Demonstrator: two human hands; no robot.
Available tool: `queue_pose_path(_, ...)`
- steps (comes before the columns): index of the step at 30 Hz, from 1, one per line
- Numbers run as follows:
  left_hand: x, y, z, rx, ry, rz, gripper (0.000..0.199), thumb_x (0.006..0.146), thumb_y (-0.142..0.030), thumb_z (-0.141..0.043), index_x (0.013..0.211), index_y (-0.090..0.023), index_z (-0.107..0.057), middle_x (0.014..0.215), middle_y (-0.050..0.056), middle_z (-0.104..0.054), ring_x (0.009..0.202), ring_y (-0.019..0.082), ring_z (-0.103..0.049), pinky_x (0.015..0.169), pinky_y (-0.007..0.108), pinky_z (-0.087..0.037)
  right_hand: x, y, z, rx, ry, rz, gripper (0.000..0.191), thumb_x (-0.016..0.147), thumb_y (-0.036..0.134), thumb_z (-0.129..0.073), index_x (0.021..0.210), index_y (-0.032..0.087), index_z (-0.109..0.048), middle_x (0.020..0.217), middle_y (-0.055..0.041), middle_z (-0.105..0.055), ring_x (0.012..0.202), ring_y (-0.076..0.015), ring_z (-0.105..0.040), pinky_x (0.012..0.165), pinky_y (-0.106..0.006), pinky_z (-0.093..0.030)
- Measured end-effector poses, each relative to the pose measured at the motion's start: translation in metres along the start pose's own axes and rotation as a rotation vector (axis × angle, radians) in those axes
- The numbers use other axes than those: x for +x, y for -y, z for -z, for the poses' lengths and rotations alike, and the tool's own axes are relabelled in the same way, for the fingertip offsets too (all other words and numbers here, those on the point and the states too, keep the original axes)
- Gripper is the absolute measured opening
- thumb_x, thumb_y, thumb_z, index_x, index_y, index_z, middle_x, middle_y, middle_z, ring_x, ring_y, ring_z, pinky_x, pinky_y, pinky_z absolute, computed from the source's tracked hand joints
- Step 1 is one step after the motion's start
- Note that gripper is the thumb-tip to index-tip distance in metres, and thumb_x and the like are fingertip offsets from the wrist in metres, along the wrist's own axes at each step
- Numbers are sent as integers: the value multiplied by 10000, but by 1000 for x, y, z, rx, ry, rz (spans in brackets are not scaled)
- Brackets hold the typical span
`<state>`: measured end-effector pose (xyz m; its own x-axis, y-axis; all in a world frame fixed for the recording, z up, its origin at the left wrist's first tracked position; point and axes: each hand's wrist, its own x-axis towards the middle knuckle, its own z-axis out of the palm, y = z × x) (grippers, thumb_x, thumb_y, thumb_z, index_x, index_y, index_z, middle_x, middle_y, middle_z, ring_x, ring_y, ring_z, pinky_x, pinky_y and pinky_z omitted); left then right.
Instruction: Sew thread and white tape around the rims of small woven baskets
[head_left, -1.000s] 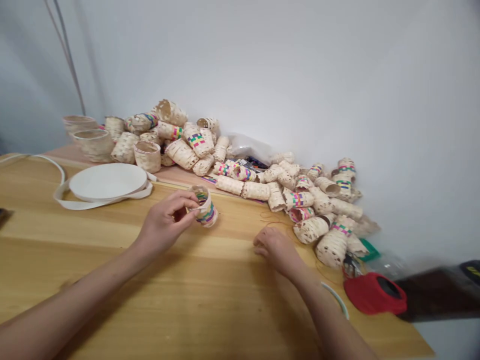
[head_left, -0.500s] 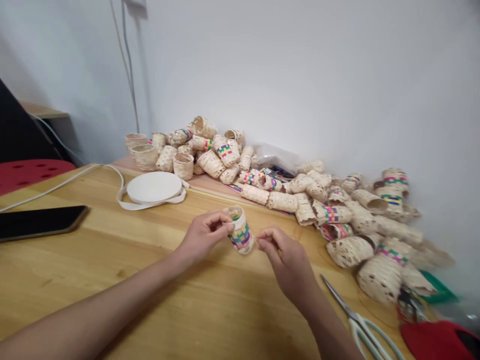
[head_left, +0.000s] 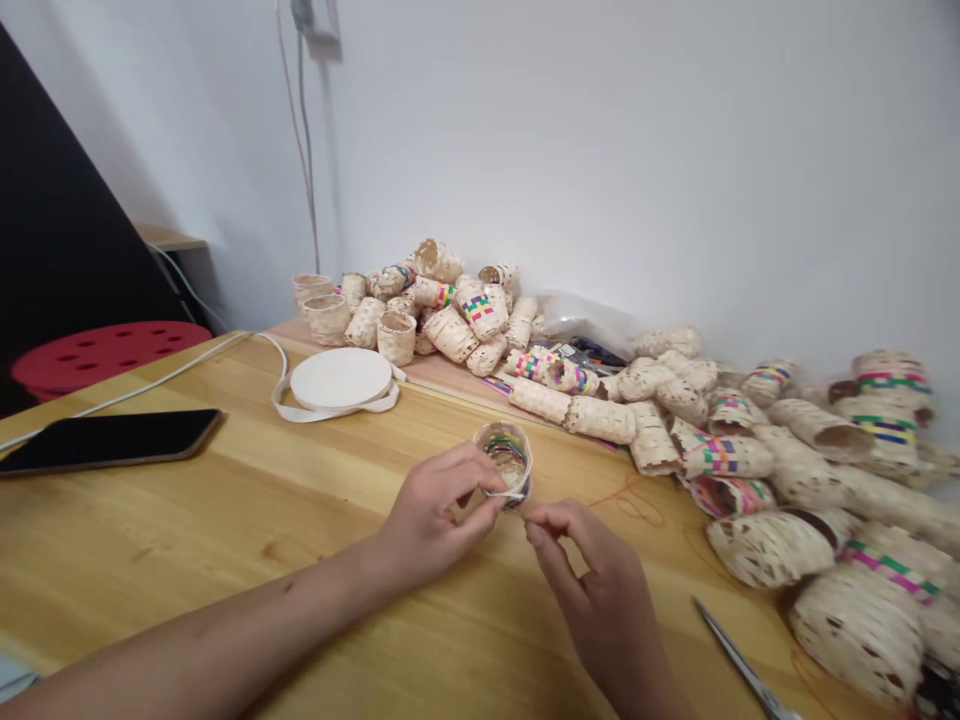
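A small woven basket [head_left: 517, 440] with coloured strips sits just above the table, its opening tipped toward me. My left hand [head_left: 442, 500] is closed, thumb and fingers pinching the near side of its rim, where a pale band [head_left: 514, 494] runs along the edge. My right hand [head_left: 592, 580] is just right of the basket, thumb and forefinger pressed together. Whatever lies between those fingertips is too fine to make out. A loose orange thread [head_left: 637, 505] curls on the table beyond my right hand.
A roll of white ribbon [head_left: 341, 378] lies at left, near a dark phone [head_left: 112, 440] and a white cable. Many woven baskets [head_left: 600, 418] are heaped along the wall and down the right side. Scissors [head_left: 739, 655] lie at lower right; a red stool [head_left: 112, 355] stands beyond the table.
The basket has turned so its opening now faces me, and my left hand has shifted to the near rim. My right hand remains pinched beside it. The camera view has swung left.
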<state>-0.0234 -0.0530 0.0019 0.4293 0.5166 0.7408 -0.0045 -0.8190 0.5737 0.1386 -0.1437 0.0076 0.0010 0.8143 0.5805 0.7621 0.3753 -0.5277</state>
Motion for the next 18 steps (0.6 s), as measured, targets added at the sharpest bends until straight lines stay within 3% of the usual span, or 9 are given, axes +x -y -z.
queue_pose_path(18,-1,-1,-1,43,11,-56,74,817,-76,-601,832,-130,-650,796,45,-627,726,95,-586,633,173,-454,1,0,-1,-48,-43,16,139,883,163,-513,838,207,-637,707,15,-667,621,-119,-626,581,-199,-460)
